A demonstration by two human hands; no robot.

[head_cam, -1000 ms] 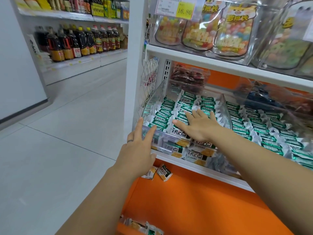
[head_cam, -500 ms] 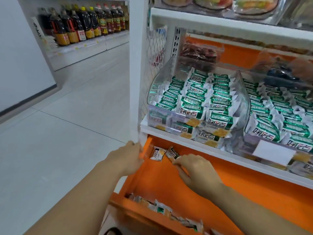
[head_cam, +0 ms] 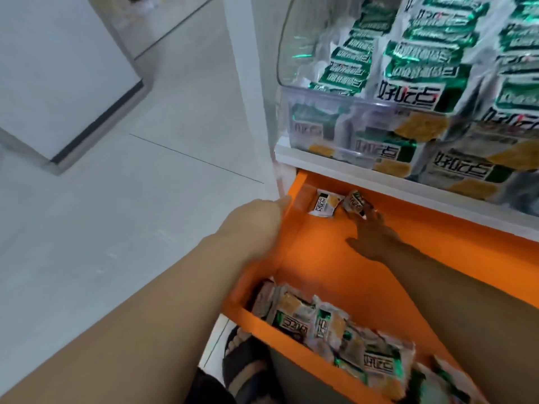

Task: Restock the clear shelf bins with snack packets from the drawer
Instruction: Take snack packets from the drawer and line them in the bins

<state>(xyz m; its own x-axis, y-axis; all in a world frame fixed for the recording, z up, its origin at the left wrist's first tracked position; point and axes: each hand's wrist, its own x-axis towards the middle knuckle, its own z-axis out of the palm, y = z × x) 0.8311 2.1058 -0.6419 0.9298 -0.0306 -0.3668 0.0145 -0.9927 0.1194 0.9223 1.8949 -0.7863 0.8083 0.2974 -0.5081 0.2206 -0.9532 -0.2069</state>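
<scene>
I am working the pick-up step: the orange drawer point(head_cam: 326, 258) is standing open below the white shelf point(head_cam: 350, 167), and I am reaching into its far end. My right hand point(head_cam: 376, 237) is lying low over the drawer floor with its fingers point(head_cam: 374, 218) stretched straight and the thumb spread wide. The tips are touching the lower corner of the tilted packet point(head_cam: 354, 203) at the back wall and are not yet closing on it. A second loose packet point(head_cam: 323, 204) is lying just beside that one, to its left and apart from my hand. My left hand point(head_cam: 256, 225) is at the drawer's left side wall, with one finger extending to the wall's top edge. The other fingers are hidden behind the back of the hand, so I cannot tell whether they are curling round the wall or lying wide. The main stock of snack packets point(head_cam: 335, 325) is heaped at the near end of the drawer. The clear bin point(head_cam: 318, 123) on the shelf above is appearing full to its front lip. As I am judging it, the next move is calling for a pinch on the tilted packet and a withdrawal from under the overhanging shelf. It is also calling for a careful placement, since a packet may slide off so full a bin
</scene>
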